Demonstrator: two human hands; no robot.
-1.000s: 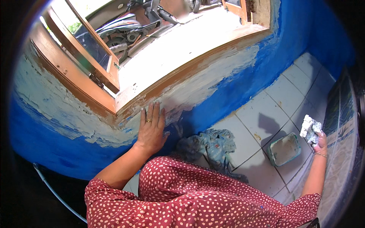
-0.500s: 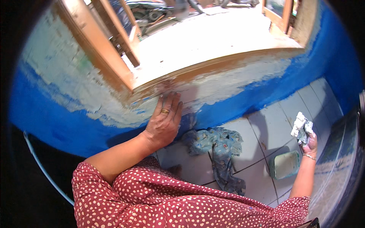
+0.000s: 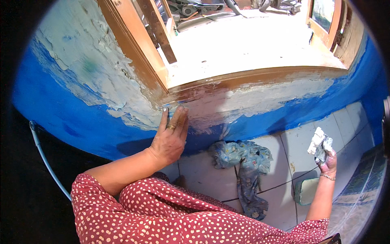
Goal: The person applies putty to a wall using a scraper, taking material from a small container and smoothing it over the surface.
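Note:
My left hand [image 3: 168,140] lies with outstretched fingers against the wall, just below the lower left corner of the window frame [image 3: 227,79]. Its fingertips touch the off-white putty patch [image 3: 252,101], which borders the blue wall paint [image 3: 260,124]. A ring is on one finger. Off to the right, my right hand [image 3: 328,162] is raised above the floor and closed on a lump caked in white putty [image 3: 319,140]. Grey shows under the white, but whether a scraper is inside I cannot tell.
A crumpled, stained blue patterned cloth [image 3: 243,156] lies on the white tiled floor [image 3: 276,171]. A pale green-rimmed rectangular container [image 3: 308,191] stands below my right hand. At the left is a light blue hose or cord [image 3: 46,158]. Motorbikes [image 3: 199,8] stand outside the window.
The view has shifted, so the wall and window sit further right and lower. My left hand is still at the wall below the frame corner; the right still holds the white lump.

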